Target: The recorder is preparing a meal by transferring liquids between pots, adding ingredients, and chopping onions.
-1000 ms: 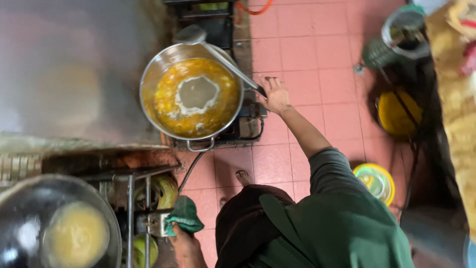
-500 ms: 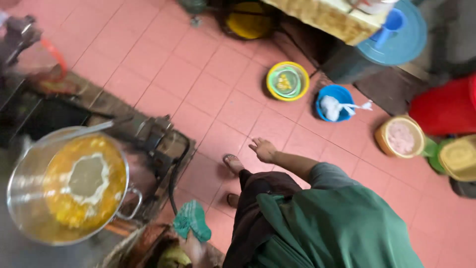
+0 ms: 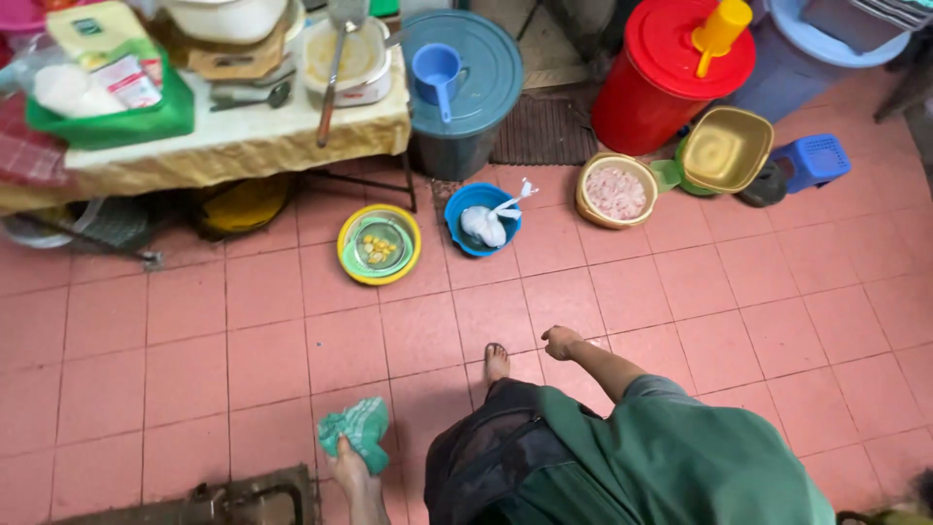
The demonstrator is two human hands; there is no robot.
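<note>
In left hand (image 3: 348, 465): green cloth (image 3: 358, 429)

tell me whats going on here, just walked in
A person in a green top stands on a pink tiled floor, looking down. The left hand grips a crumpled green cloth; the right hand hangs empty, loosely closed. Ahead on the floor sit a yellow bowl, a blue bowl holding a tied white bag, and a tan bowl of pinkish food, near a cluttered table.
</note>
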